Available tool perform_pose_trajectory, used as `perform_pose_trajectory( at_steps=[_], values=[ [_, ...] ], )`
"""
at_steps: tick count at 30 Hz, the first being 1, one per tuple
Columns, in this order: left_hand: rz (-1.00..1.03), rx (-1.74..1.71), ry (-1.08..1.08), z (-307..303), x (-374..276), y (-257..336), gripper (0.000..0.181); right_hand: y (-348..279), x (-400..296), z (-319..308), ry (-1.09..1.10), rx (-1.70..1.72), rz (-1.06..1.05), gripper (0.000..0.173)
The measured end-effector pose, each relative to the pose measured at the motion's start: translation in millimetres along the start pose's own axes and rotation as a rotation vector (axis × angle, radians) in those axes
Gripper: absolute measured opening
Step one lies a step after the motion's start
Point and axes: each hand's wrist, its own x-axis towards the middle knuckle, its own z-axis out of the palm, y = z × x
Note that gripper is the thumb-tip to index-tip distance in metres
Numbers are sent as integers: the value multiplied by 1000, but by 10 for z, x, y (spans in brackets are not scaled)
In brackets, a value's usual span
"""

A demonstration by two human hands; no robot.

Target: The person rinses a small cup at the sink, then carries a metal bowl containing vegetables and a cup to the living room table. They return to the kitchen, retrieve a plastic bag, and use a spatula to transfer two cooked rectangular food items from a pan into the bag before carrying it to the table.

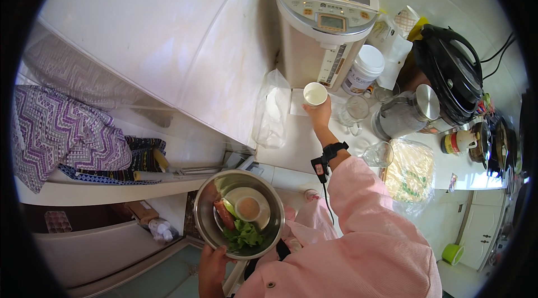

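Note:
My right hand (320,114) is closed around a white paper cup (315,94) with clear liquid in it, just in front of an electric hot water dispenser (328,25). Low in the view, my left hand (213,262) grips the near rim of a stainless steel bowl (278,230). Inside the bowl lie green lettuce leaves (243,235), a reddish sausage-like piece (225,215) and a pale round item with a brownish centre (249,209), whose kind I cannot tell. A black strap device with a cable sits on my right wrist.
Right of the dispenser are a white-lidded tub (365,67), glass mugs (354,112), a glass jug with a metal lid (399,117) and a black electric cooker (449,71). A plastic-covered board (410,172) lies nearer. A plastic bag (272,113) is at the left, beside the cabinet side (168,37).

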Motion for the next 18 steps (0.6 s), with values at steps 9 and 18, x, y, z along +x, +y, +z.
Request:
perform_pose_trajectory(
  at_steps=[9,18],
  values=[
    [9,-5,-72,25,108,175,37,-1010,-316,-1005,-183,174,-245,59],
    [65,-40,-280,96,221,267,35,-2180,171,-1677,-113,-173,-761,56]
  ],
)
